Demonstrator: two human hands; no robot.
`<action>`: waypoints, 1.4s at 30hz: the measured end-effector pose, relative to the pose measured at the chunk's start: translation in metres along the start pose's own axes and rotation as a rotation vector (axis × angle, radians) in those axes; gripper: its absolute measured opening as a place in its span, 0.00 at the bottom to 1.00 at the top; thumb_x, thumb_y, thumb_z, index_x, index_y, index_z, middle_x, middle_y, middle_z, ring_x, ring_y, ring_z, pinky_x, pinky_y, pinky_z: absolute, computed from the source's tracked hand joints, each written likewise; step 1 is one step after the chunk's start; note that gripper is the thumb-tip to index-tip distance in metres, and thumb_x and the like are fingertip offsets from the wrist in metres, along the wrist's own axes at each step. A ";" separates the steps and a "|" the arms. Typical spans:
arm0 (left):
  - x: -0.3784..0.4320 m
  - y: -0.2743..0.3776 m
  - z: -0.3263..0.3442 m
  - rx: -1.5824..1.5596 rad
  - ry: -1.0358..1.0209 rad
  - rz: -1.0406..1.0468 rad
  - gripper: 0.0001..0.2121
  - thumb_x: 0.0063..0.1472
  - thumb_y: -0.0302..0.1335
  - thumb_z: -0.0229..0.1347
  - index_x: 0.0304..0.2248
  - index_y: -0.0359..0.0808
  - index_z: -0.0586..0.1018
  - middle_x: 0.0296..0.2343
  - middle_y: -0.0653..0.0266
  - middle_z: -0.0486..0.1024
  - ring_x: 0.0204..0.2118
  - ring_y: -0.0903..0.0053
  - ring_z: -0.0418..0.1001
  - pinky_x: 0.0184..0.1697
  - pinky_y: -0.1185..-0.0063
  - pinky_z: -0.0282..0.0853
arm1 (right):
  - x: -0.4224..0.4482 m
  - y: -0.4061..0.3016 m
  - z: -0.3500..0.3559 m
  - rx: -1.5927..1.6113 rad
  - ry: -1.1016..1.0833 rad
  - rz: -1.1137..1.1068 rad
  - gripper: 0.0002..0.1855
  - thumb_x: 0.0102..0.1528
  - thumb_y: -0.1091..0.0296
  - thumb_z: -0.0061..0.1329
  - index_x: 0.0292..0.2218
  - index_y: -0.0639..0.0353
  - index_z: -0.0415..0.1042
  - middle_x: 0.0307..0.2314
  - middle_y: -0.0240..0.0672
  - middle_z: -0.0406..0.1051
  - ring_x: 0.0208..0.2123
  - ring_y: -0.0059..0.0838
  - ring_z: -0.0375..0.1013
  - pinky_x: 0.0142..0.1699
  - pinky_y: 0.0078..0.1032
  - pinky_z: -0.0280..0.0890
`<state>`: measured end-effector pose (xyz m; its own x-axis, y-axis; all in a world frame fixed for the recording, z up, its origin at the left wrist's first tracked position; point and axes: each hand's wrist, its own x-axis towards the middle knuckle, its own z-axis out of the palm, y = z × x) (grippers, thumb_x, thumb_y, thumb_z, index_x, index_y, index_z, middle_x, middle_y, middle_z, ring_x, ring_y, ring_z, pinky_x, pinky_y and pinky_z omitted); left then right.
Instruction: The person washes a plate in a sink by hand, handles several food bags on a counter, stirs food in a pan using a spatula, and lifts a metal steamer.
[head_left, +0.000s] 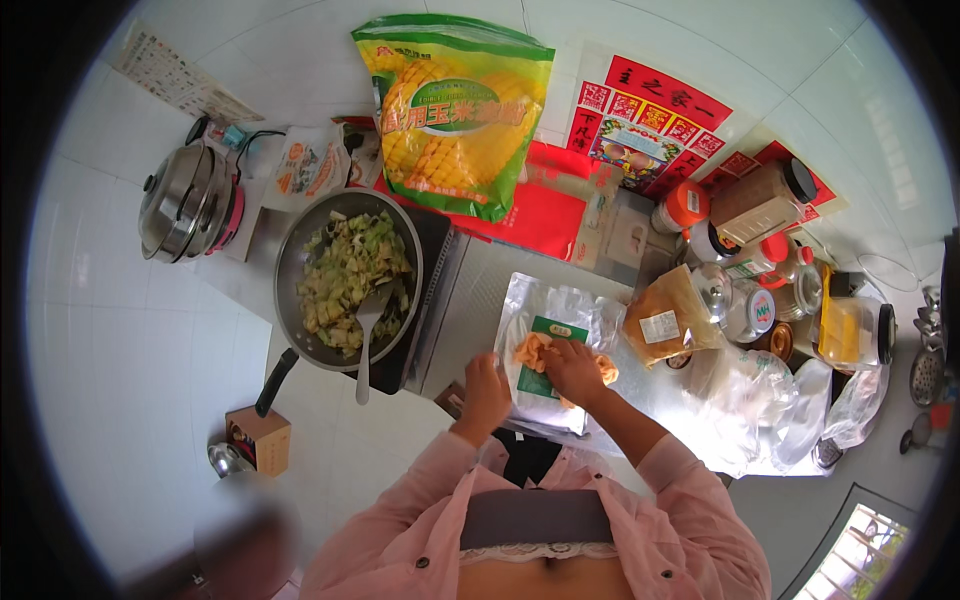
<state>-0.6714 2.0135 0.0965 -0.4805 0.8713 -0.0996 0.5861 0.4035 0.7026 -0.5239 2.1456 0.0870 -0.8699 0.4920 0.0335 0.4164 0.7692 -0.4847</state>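
A silver foil pouch with a green label (525, 300) lies flat on the metal counter in front of me. My right hand (576, 371) presses a crumpled orange cloth (534, 351) against the pouch; part of the cloth shows on either side of the hand. At the pouch's left edge is my left hand (486, 390), its fingers bent; whether it grips the edge cannot be made out. To the left, a dark frying pan (285, 300) holds chopped green and pale yellow food, with a metal spatula (367, 322) resting in it, handle over the rim.
The pan sits on a black cooktop (435, 247). Behind stands a large yellow-green cornstarch bag (457, 112). On the right are a bag of brown powder (667, 315), several jars (750, 309) and clear plastic bags (750, 397). A lidded steel pot (180, 202) stands at far left.
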 end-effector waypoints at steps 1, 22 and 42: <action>-0.015 0.009 -0.005 0.059 0.020 0.091 0.20 0.47 0.21 0.49 0.42 0.26 0.61 0.39 0.44 0.60 0.42 0.52 0.59 0.47 0.64 0.55 | 0.005 0.003 0.003 0.063 -0.014 -0.037 0.15 0.41 0.68 0.50 0.35 0.52 0.70 0.37 0.34 0.64 0.39 0.37 0.63 0.43 0.32 0.60; -0.021 0.012 -0.021 0.046 -0.380 0.038 0.19 0.46 0.27 0.55 0.38 0.30 0.64 0.37 0.46 0.60 0.39 0.52 0.60 0.42 0.65 0.58 | 0.093 0.014 -0.028 -0.316 -0.385 0.362 0.11 0.47 0.64 0.41 0.33 0.55 0.69 0.31 0.40 0.67 0.33 0.38 0.69 0.36 0.33 0.65; 0.206 -0.008 0.026 0.521 -0.109 0.018 0.33 0.46 0.27 0.52 0.51 0.22 0.53 0.52 0.41 0.48 0.56 0.52 0.44 0.55 0.60 0.45 | 0.226 0.077 0.011 -0.065 0.215 0.236 0.17 0.45 0.67 0.42 0.40 0.54 0.65 0.36 0.38 0.63 0.40 0.41 0.62 0.43 0.35 0.61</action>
<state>-0.7581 2.1974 0.0523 -0.4127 0.8923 -0.1829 0.8536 0.4490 0.2642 -0.6910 2.3116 0.0477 -0.6744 0.7295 0.1145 0.6221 0.6448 -0.4442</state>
